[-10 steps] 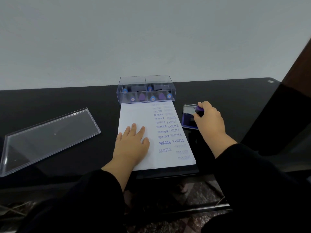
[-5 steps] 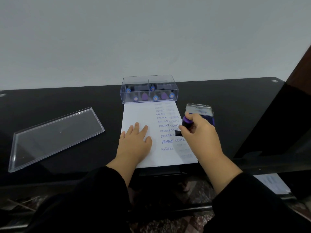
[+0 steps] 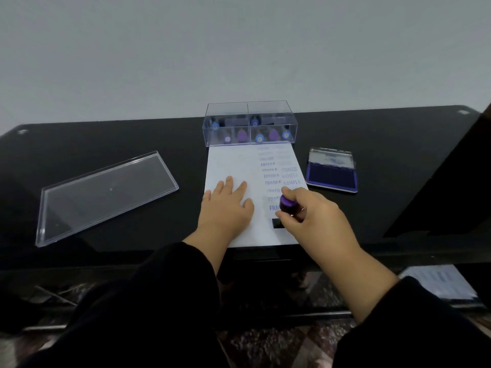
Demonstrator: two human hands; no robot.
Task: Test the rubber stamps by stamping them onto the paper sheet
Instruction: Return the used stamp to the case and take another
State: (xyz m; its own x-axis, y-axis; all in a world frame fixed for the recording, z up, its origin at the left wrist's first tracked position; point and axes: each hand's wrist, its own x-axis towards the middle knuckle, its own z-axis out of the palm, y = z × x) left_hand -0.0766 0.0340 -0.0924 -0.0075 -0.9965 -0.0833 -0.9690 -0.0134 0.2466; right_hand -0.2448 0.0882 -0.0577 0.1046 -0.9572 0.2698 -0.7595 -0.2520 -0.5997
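Bare table [image 3: 159, 139] between lid [image 3: 106, 196] and paper [image 3: 231, 163]. Stamp box [image 3: 249, 123] blocks paper's far edge; ink pad [image 3: 331, 172] lies just right. Both hands cover paper's near half.

head view | worn high, looking forward and down | near glossy black table [image 3: 106, 139], white paper sheet [image 3: 231, 166] centred | plain grey wall [image 3: 239, 49] behind

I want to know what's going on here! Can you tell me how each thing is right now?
Rubber stamp: upright, base down on the paper, gripped by the right hand.
Paper sheet: flat, partly stamped, held by the left hand.
Ink pad: open.
Stamp box: lid off.
Lid: lying on the table.
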